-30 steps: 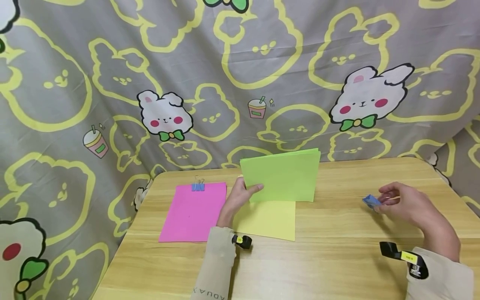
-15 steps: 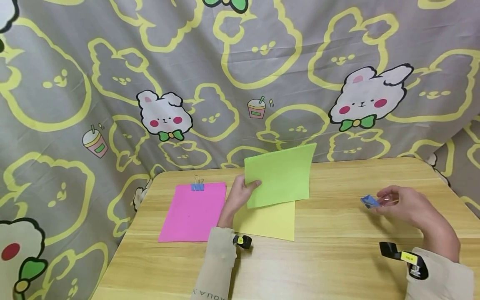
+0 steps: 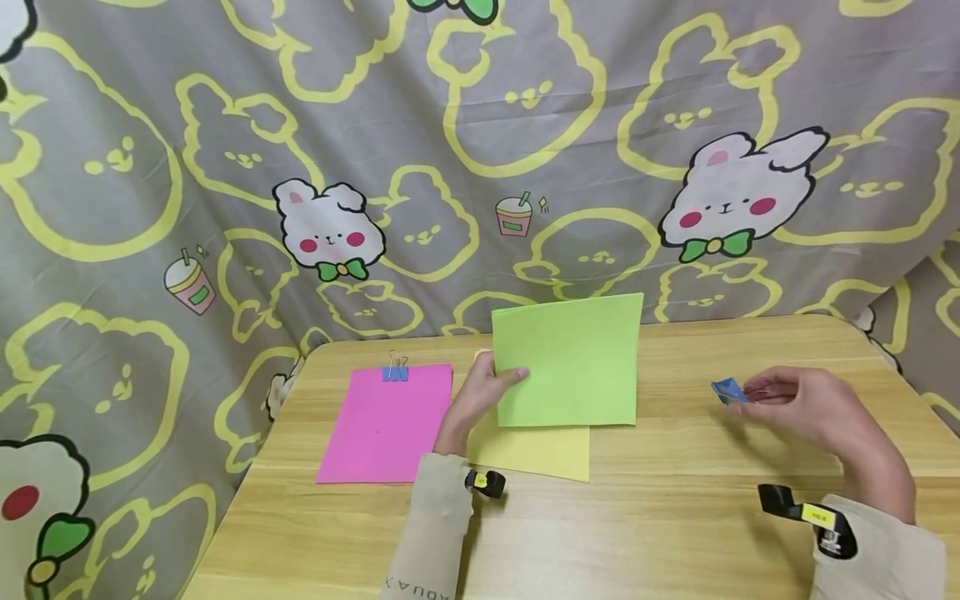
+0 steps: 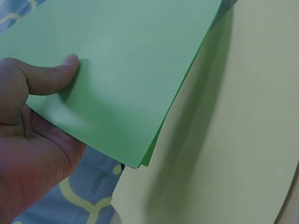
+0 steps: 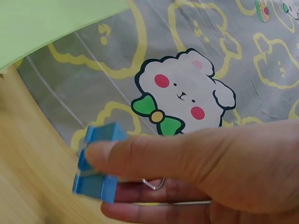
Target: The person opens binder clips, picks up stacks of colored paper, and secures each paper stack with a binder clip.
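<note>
My left hand (image 3: 482, 393) grips several light green sheets of paper (image 3: 572, 362) by their left edge, thumb on the front face. They stand tilted up above a yellow sheet (image 3: 542, 455) lying on the table. In the left wrist view, a second layer shows behind the front green sheet (image 4: 126, 79), slightly out of line at a corner. Off to the right, my right hand (image 3: 813, 408) pinches a blue binder clip (image 3: 727, 390) above the table, apart from the paper. The right wrist view has the thumb across the clip's blue body (image 5: 92, 185), with a wire handle among the fingers.
Pink paper (image 3: 382, 429) lies on the wooden table (image 3: 660, 517) left of the yellow sheet. Another blue binder clip (image 3: 395, 374) sits on its top edge. A grey patterned curtain (image 3: 420, 100) hangs behind the table and along its left side.
The green paper first swung to a slant, then came back nearly level, its lower edge now lower than a second ago. My right hand has shifted slightly left with the binder clip.
</note>
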Available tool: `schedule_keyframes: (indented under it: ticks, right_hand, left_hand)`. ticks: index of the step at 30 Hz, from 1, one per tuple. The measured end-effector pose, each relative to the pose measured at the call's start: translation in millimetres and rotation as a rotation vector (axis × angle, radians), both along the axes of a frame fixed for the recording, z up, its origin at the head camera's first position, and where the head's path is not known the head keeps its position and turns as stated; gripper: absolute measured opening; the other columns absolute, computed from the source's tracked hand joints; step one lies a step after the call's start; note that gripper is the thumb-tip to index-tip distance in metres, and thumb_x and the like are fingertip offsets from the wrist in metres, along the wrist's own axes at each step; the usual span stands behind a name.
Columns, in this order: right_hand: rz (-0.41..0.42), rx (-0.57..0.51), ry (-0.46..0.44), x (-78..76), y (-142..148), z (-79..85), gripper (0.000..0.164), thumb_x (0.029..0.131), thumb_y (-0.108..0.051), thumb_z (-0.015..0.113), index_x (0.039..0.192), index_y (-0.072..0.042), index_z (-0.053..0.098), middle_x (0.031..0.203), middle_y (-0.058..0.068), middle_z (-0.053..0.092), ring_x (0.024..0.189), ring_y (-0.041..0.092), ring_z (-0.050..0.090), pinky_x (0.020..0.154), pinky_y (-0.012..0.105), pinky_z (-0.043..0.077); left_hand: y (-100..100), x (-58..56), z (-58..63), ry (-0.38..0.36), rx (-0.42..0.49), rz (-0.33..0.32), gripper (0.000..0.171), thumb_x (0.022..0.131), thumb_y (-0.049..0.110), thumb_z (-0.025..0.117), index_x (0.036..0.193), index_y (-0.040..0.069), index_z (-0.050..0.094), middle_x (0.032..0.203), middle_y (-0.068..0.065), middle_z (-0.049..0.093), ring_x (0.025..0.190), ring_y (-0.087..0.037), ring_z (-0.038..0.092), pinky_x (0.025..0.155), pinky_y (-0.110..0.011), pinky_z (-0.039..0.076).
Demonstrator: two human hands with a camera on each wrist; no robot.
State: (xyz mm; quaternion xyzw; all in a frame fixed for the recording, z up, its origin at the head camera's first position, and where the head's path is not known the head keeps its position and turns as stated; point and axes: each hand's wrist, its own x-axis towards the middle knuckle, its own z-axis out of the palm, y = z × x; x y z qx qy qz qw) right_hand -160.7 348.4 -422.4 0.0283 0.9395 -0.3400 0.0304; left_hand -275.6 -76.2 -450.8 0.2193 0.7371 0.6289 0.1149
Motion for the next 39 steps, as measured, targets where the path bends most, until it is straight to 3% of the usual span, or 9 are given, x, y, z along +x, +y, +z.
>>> schedule_keyframes:
  ticks: [6,16,22,27,36,39]
  right_hand:
    - [-0.026,-0.054,0.046,-1.3,-8,2.3,0.060,0.087,-0.052,0.079,0.121,-0.002,0.069,0.109,0.014,0.075,0.086,0.000,0.063,0.068,0.021,0.050]
    - [-0.016,-0.127,0.075,-4.0,-20,5.0,0.058,0.090,-0.050,0.077,0.125,-0.004,0.070,0.114,0.016,0.074,0.086,-0.006,0.064,0.070,0.018,0.051]
    - [-0.018,-0.178,0.091,-4.0,-23,4.0,0.055,0.091,-0.048,0.077,0.125,-0.005,0.070,0.112,0.014,0.075,0.088,-0.008,0.065,0.071,0.015,0.050]
    - [-0.020,-0.181,0.078,-4.7,-24,4.1,0.055,0.093,-0.049,0.074,0.126,-0.006,0.069,0.108,0.009,0.077,0.089,-0.007,0.064,0.071,0.015,0.048]
    - [0.020,-0.204,0.046,-6.0,-25,5.6,0.056,0.097,-0.049,0.068,0.131,-0.004,0.066,0.106,0.007,0.078,0.093,-0.008,0.062,0.082,0.030,0.049]
    - [0.041,-0.213,0.059,-6.1,-25,5.2,0.051,0.099,-0.044,0.067,0.129,-0.004,0.066,0.102,0.006,0.078,0.094,-0.008,0.063,0.082,0.024,0.047]
  left_hand:
    - [1,-0.6,-5.2,-0.034,0.020,-0.018,0.029,0.102,0.005,0.060,0.130,-0.002,0.061,0.125,-0.013,0.067,0.116,-0.023,0.061,0.104,-0.041,0.048]
    - [2,3.1,-5.3,-0.071,-0.002,-0.118,0.029,0.102,0.010,0.062,0.127,-0.003,0.061,0.113,-0.006,0.068,0.110,-0.015,0.059,0.101,-0.036,0.046]
    - [8,5.3,-5.3,-0.100,-0.006,-0.121,0.027,0.101,0.010,0.064,0.124,-0.004,0.063,0.109,-0.004,0.070,0.103,-0.012,0.060,0.095,-0.031,0.048]
    - [12,5.5,-6.9,-0.106,0.009,-0.131,0.028,0.101,0.009,0.063,0.126,-0.003,0.063,0.114,-0.006,0.071,0.106,-0.014,0.062,0.099,-0.033,0.048]
    - [20,6.1,-5.7,-0.103,0.006,-0.145,0.030,0.101,0.008,0.063,0.128,-0.004,0.062,0.119,-0.010,0.070,0.111,-0.015,0.063,0.103,-0.034,0.047]
    - [20,5.6,-6.0,-0.097,0.019,-0.143,0.029,0.101,0.006,0.062,0.127,-0.005,0.062,0.118,-0.011,0.070,0.109,-0.015,0.063,0.101,-0.034,0.048]
